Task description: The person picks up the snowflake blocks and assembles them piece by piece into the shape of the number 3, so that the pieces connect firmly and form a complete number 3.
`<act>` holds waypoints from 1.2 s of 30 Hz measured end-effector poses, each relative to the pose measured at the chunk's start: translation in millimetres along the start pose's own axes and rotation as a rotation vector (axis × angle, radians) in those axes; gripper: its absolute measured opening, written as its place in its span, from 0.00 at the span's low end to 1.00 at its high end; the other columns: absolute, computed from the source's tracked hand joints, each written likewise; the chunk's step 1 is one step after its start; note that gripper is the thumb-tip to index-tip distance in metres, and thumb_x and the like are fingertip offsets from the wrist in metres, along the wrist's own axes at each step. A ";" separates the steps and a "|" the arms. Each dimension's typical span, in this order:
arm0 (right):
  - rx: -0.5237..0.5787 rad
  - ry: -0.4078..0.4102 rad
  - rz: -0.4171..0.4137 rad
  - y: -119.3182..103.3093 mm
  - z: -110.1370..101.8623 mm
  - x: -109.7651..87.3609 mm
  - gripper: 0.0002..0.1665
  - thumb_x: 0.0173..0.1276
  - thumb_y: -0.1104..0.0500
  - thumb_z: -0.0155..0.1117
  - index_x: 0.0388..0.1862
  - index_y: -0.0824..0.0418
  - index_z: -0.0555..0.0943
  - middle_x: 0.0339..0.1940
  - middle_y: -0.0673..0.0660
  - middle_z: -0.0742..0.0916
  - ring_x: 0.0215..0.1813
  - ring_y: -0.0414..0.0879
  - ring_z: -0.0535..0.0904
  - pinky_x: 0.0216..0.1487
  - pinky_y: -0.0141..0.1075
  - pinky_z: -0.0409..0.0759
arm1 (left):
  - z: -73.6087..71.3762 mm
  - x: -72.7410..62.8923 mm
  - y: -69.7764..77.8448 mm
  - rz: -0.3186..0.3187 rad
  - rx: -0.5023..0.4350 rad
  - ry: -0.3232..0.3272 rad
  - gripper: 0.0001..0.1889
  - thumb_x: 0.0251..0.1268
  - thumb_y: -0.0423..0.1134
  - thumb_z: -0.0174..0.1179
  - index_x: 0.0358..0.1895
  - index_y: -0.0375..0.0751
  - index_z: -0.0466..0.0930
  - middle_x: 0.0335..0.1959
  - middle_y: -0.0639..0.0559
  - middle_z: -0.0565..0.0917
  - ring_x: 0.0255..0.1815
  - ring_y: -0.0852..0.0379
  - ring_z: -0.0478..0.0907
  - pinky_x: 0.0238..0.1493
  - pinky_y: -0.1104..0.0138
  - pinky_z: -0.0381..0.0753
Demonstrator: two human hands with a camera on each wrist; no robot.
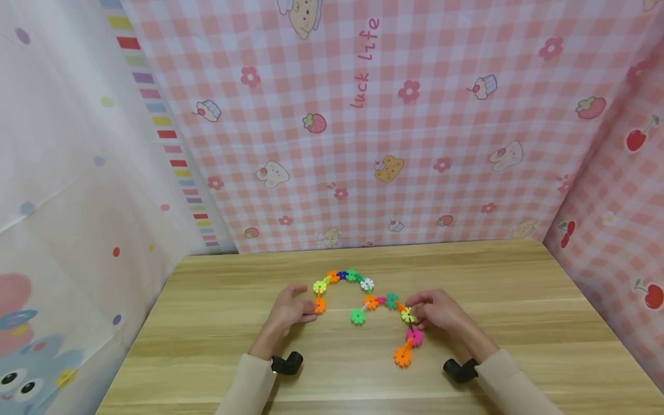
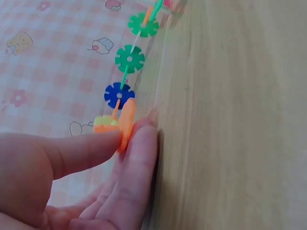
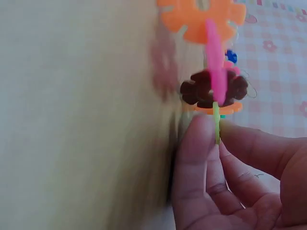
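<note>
A chain of interlocking plastic snowflake discs curves in a wavy line over the table between both hands. My left hand (image 1: 289,308) pinches the orange disc (image 2: 125,122) at the chain's left end between thumb and fingers. Beyond it in the left wrist view come a blue disc (image 2: 113,96) and green discs (image 2: 129,59). With thumb and forefinger, my right hand (image 1: 441,311) pinches a yellow disc (image 3: 217,124) further along. A brown disc (image 3: 194,90), a pink disc (image 1: 414,337) and an orange end disc (image 1: 402,357) follow it. Another green disc (image 1: 358,316) branches off mid-chain.
The wooden table (image 1: 207,346) bears the chain. Behind it hangs a pink checked cloth (image 1: 342,144), with a dotted white cloth (image 1: 67,173) at the left and a cherry-print cloth (image 1: 622,219) at the right. Each wrist wears a black camera (image 1: 287,363).
</note>
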State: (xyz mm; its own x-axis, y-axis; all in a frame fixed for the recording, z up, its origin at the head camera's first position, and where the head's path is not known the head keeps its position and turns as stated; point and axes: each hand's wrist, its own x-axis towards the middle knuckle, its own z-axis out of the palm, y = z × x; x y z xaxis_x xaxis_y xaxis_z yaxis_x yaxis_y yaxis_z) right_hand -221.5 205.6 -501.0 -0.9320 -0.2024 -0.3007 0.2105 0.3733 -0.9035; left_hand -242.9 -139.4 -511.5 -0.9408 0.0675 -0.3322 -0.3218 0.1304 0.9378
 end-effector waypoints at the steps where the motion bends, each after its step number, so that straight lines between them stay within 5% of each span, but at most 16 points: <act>1: 0.020 -0.019 0.002 0.9 -0.7 -2.8 0.16 0.67 0.71 0.56 0.52 0.75 0.79 0.35 0.60 0.84 0.31 0.47 0.80 0.35 0.39 0.85 | 0.1 2.1 0.6 0.003 0.002 0.012 0.29 0.67 0.23 0.55 0.71 0.29 0.59 0.45 0.34 0.81 0.35 0.52 0.84 0.40 0.61 0.87; 8: 0.201 -0.135 0.032 6.2 4.7 -19.9 0.19 0.67 0.73 0.53 0.56 0.79 0.73 0.39 0.61 0.81 0.37 0.46 0.83 0.44 0.41 0.86 | 6.3 17.8 5.5 0.032 -0.040 0.037 0.23 0.68 0.24 0.55 0.66 0.28 0.67 0.51 0.32 0.80 0.37 0.54 0.84 0.40 0.62 0.87; 19: 0.444 -0.166 0.068 12.0 38.1 -38.4 0.16 0.67 0.76 0.54 0.52 0.83 0.71 0.41 0.65 0.84 0.42 0.48 0.86 0.50 0.39 0.84 | 18.7 38.0 8.1 0.094 -0.057 -0.004 0.16 0.69 0.22 0.53 0.58 0.25 0.77 0.54 0.32 0.80 0.48 0.48 0.84 0.50 0.62 0.84; 36: 0.365 -0.225 0.107 7.4 54.0 -45.0 0.13 0.67 0.70 0.60 0.49 0.75 0.74 0.38 0.63 0.87 0.38 0.48 0.88 0.44 0.40 0.86 | 31.8 47.1 14.2 0.128 0.051 0.104 0.19 0.64 0.25 0.61 0.59 0.32 0.79 0.50 0.39 0.85 0.47 0.50 0.85 0.48 0.63 0.84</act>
State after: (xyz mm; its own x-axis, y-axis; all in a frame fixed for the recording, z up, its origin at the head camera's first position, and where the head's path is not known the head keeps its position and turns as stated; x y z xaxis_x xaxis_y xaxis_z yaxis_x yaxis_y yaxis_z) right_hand -162.0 168.6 -510.6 -0.8204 -0.3867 -0.4211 0.4305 0.0668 -0.9001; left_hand -288.3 -102.8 -517.0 -0.9805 -0.0158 -0.1959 -0.1956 0.1774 0.9645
